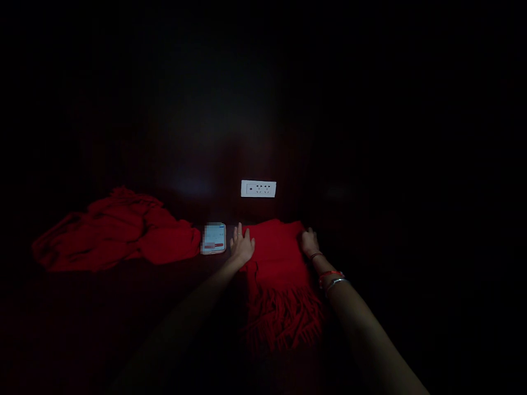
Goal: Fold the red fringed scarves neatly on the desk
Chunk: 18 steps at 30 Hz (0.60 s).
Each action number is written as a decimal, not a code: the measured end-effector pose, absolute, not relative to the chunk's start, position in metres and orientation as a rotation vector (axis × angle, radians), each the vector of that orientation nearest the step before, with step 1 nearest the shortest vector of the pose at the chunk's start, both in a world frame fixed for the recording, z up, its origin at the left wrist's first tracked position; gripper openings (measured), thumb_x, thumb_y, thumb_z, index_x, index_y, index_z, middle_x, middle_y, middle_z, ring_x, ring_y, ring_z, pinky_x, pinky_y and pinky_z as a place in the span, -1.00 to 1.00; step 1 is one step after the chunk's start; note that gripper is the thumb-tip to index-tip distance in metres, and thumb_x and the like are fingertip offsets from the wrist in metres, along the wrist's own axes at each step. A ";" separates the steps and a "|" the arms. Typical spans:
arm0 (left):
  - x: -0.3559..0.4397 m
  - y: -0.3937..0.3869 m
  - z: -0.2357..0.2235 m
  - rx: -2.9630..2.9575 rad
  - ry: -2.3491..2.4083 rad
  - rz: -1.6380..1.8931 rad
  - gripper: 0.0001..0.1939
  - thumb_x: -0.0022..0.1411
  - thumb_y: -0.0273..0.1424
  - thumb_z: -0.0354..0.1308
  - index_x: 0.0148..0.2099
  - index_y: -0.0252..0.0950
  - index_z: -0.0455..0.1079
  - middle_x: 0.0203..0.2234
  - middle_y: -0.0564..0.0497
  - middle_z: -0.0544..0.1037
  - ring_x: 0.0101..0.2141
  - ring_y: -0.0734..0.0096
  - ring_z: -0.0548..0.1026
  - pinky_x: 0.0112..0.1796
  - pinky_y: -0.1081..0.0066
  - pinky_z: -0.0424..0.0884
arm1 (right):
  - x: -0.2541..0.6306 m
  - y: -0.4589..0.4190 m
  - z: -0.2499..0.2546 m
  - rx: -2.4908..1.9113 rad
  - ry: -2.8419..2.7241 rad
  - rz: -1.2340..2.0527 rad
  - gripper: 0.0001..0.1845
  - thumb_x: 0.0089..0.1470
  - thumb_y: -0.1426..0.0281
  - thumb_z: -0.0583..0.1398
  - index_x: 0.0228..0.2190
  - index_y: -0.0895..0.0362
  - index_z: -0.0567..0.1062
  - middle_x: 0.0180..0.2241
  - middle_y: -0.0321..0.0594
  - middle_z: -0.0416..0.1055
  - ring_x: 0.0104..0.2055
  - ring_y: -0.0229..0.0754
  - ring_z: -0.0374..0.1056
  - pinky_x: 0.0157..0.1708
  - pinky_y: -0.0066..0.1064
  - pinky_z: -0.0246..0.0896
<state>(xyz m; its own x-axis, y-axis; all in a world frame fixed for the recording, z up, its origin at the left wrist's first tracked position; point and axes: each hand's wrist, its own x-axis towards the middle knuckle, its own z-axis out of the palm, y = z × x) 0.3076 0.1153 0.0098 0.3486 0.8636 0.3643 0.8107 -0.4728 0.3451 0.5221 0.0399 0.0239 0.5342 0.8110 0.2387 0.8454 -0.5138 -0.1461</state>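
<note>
A red fringed scarf [280, 252] lies flat in a folded rectangle before me, its tassels spread toward me. On its left edge rests my left hand [242, 245], open, with the fingers apart and pointing away from me. My right hand [309, 242] is at the scarf's far right corner, its fingers curled in and closed at the cloth's edge. Bracelets circle my right wrist. Darkness hides much of the right fingertips, but they appear to pinch the scarf.
Just left of my left hand lies a phone [214, 238] with its screen lit. Farther left is a crumpled heap of red cloth [123, 233]. A white socket panel [258, 188] is on the dark surface behind the scarf. The surroundings are very dark.
</note>
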 end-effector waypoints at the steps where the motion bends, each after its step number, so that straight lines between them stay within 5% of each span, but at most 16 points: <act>1: 0.310 0.116 0.010 2.553 1.511 0.802 -0.51 0.16 -0.29 -0.20 0.12 -0.37 0.02 0.15 -0.13 -0.20 0.12 0.16 -0.20 0.00 0.18 -0.01 | 0.522 0.041 0.027 -2.531 -1.386 -0.244 -0.62 0.00 0.55 -0.09 -0.14 0.29 0.33 -0.09 0.07 0.12 -0.07 -0.06 0.09 -0.17 -0.39 0.01; 7: 0.320 0.120 -0.002 2.615 1.360 0.343 -0.42 0.15 -0.17 -0.27 0.17 -0.32 -0.09 0.14 -0.09 -0.12 0.12 0.19 -0.18 0.02 0.14 -0.12 | 0.521 0.033 0.023 -2.630 -1.333 -0.317 -0.61 0.04 0.50 -0.13 -0.16 0.22 0.36 -0.16 0.12 0.19 -0.14 0.02 0.14 -0.28 -0.27 0.08; 10: 0.322 0.117 -0.002 2.679 1.368 0.409 -0.41 0.14 -0.17 -0.26 0.16 -0.36 -0.06 0.14 -0.11 -0.11 0.12 0.17 -0.20 0.04 0.14 -0.21 | 0.515 0.036 0.025 -2.613 -1.399 -0.361 -0.61 0.02 0.51 -0.12 -0.18 0.27 0.37 -0.11 0.13 0.17 -0.07 0.03 0.09 -0.20 -0.26 0.03; 14: 0.326 0.114 -0.003 2.714 1.359 0.498 -0.39 0.14 -0.14 -0.27 0.16 -0.39 -0.06 0.13 -0.13 -0.08 0.11 0.18 -0.17 0.04 0.19 -0.18 | 0.498 0.055 0.023 -2.496 -1.595 -0.367 -0.53 0.09 0.34 -0.18 0.04 0.14 0.10 0.11 -0.10 -0.09 0.11 -0.06 -0.17 -0.02 -0.24 -0.17; 18: 0.329 0.115 -0.010 2.689 1.361 0.460 -0.38 0.12 -0.11 -0.25 0.15 -0.37 -0.04 0.13 -0.11 -0.07 0.11 0.18 -0.13 0.04 0.20 -0.14 | 0.484 0.066 0.005 -2.540 -1.727 0.006 -0.40 0.05 0.09 -0.27 0.11 0.03 -0.17 0.16 -0.26 -0.29 0.16 -0.04 -0.36 0.02 -0.06 -0.36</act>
<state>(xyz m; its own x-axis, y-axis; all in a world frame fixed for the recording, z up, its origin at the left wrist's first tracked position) 0.3294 0.1153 -0.0099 0.5570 0.7996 0.2246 0.7716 -0.5982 0.2160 0.4843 0.0665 0.0045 0.3683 0.9290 0.0360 0.9287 -0.3659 -0.0604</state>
